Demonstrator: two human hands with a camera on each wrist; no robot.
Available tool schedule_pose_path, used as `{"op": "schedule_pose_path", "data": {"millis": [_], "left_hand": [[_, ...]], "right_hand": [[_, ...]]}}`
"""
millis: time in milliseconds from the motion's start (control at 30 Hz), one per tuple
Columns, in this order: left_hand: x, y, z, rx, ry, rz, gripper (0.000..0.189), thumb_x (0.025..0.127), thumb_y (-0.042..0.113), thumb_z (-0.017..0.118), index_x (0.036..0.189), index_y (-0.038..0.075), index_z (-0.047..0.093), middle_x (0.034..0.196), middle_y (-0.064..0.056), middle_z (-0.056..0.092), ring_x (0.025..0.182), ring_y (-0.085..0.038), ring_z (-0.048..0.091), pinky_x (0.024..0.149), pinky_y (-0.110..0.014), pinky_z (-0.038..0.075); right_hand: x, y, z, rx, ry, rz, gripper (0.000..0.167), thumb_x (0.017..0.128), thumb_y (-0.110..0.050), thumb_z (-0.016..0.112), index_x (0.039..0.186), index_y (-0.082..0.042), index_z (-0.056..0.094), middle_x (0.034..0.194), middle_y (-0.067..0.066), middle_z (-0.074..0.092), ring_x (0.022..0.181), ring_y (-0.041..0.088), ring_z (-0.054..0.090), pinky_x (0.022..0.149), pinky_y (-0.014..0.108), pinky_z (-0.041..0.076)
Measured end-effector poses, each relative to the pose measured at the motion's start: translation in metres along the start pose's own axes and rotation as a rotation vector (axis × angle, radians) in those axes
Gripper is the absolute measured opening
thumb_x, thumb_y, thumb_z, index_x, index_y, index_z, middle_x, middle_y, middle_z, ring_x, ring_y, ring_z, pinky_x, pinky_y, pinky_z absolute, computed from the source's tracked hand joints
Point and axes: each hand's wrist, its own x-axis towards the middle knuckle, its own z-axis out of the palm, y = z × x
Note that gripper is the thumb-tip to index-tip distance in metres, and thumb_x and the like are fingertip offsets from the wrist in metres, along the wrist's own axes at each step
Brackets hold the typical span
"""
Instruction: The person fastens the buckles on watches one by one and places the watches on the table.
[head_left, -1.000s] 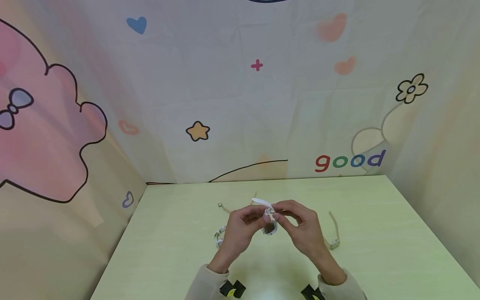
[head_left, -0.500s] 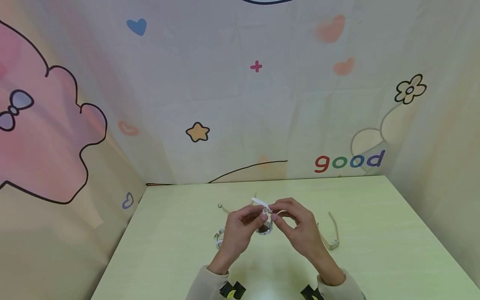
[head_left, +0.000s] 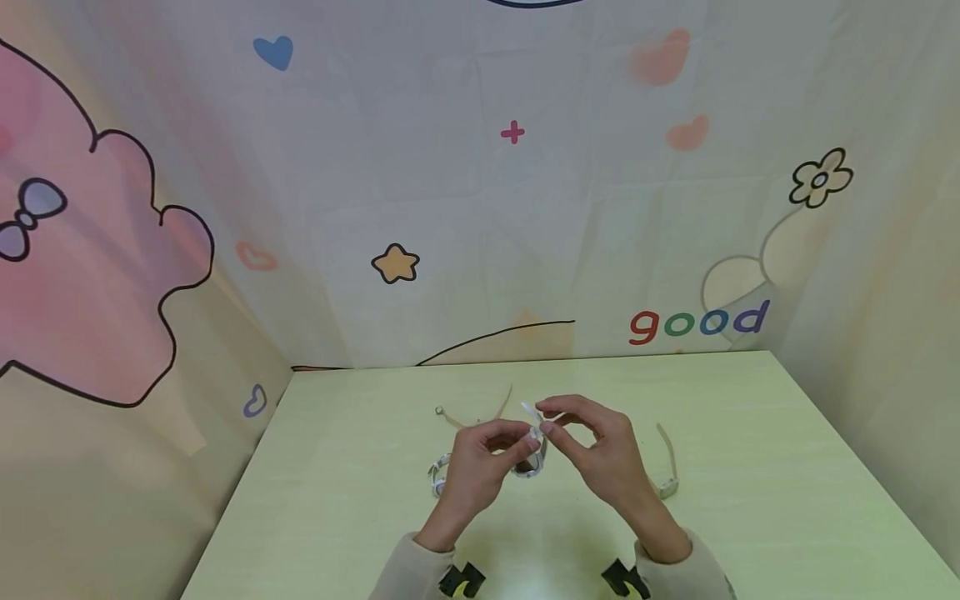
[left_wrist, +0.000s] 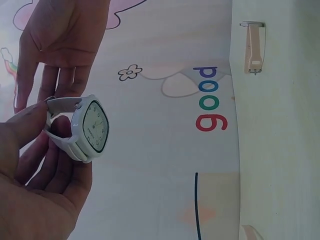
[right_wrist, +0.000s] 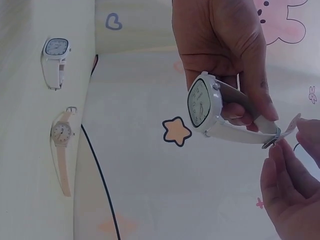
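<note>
A white wristwatch point(right_wrist: 202, 105) with a squarish face is held up off the table in both hands. My left hand point(head_left: 480, 467) grips its strap, with the thumb on the band close to the metal buckle point(right_wrist: 271, 138). At that buckle, my right hand point(head_left: 606, 446) pinches the strap, whose free end point(right_wrist: 292, 125) sticks out past it. The band forms a loop, and the watch case point(left_wrist: 92, 129) hangs below the fingers in the head view. How far the strap runs through the buckle is too small to tell.
Another white wristwatch point(head_left: 439, 477) lies left of my left hand. Behind it rests a pale pink wristwatch point(right_wrist: 62, 132), partly hidden in the head view. A beige-strapped wristwatch point(head_left: 667, 487) is on the table point(head_left: 787, 500) beside my right hand. A printed curtain point(head_left: 480, 208) stands behind.
The strap's free end has swung to the right and stands steeper. My right index finger has lifted slightly from the thumb, and the left fingers sit a little lower.
</note>
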Motion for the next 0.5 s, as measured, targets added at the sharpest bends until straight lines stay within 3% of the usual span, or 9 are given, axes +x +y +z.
{"op": "schedule_pose_path", "data": {"millis": [333,500], "left_hand": [[-0.0018,-0.0027,-0.0014,0.053,-0.019,0.046,0.019,0.089,0.027,0.073,0.104,0.015,0.076,0.097,-0.002,0.075,0.083,-0.007,0.069,0.082,-0.03,0.057],[-0.0019,-0.0032,-0.0007,0.007,-0.017,0.03,0.021,0.09,0.027,0.072,0.106,0.013,0.074,0.101,-0.005,0.074,0.089,-0.009,0.07,0.084,-0.025,0.056]], "right_hand": [[0.0011,0.0014,0.0017,-0.036,0.002,-0.013,0.022,0.086,-0.002,0.073,0.104,-0.014,0.073,0.097,0.004,0.075,0.086,0.005,0.068,0.083,0.019,0.053],[0.0016,0.0025,0.0018,-0.018,0.028,-0.06,0.019,0.086,0.0,0.072,0.102,-0.011,0.072,0.096,0.003,0.074,0.086,0.011,0.068,0.082,0.018,0.055]]}}
